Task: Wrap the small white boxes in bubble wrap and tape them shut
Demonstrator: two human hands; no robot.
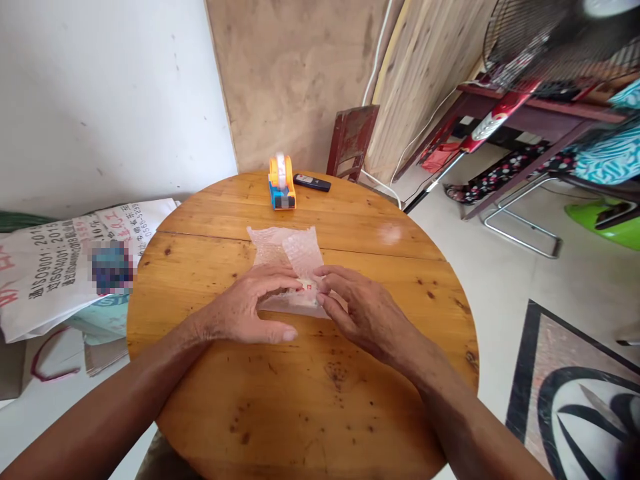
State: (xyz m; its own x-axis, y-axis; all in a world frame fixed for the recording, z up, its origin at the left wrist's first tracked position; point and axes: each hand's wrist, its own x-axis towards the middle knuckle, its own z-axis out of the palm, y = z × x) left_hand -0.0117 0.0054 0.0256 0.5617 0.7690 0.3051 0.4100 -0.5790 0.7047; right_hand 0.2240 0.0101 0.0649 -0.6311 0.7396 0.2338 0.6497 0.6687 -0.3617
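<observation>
A white wall (110,93) takes up the upper left, meeting a brown board (295,80) that stands behind the round wooden table (280,413), whose varnished top fills the middle. At the upper right is a dark red desk (543,110), with a person (607,157) in blue-and-white patterned clothing beside it, partly cut off by the edge of the view, and a fan (565,50) on a red and silver stand in front. On the left, a white printed sack (65,267) lies next to the table, and a reddish wooden chair (353,130) shows its back just beyond the far rim. Both bare hands are over the tabletop: the left hand (255,303) is open, fingers curving forward and thumb spread well away from them, while the right hand (357,307) has its fingers bent in close to the thumb, though I cannot tell whether they pinch anything. Between and beyond them a sheet of bubble wrap (287,247) lies on the wood. Farther back are an orange and blue tape dispenser (283,187) and, just right of it, a black remote (313,182). Smallest is a pale item (306,287) with red marks, at the wrap's near part between the two hands' fingertips, partly hidden by them
</observation>
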